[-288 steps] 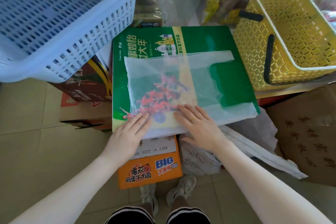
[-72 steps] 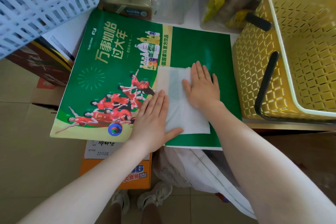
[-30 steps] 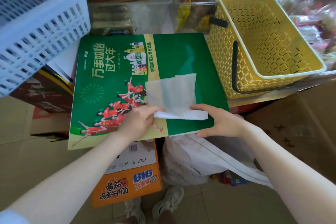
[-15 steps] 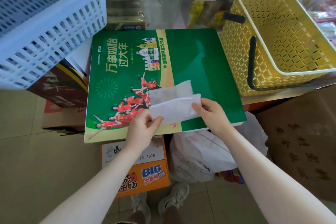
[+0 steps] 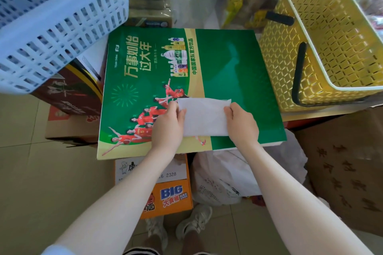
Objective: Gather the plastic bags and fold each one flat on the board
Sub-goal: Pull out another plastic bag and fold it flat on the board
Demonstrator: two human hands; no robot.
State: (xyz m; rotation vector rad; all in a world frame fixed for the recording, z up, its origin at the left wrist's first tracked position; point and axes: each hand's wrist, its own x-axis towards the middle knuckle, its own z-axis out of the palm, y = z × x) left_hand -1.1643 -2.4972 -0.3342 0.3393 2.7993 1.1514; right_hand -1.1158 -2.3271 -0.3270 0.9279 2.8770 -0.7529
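Observation:
A white plastic bag [image 5: 204, 118], folded into a small flat rectangle, lies near the front edge of the green printed board [image 5: 232, 64]. My left hand [image 5: 169, 124] pinches the bag's left end. At the bag's right end my right hand [image 5: 242, 124] grips it the same way. Both hands rest low on the board, fingers curled over the bag's edges.
A yellow basket [image 5: 323, 47] with black handles stands right of the board. A pale blue basket [image 5: 51, 18] overhangs the left. Below the board's front edge lie crumpled white bags [image 5: 238, 176], an orange carton [image 5: 165, 190] and brown boxes [image 5: 350, 167]. Packaged goods sit behind the board.
The bag went from a wide spread sheet to a small rectangle. In the last second both hands lifted the near half, folded it away over the far half, and now hold the two ends.

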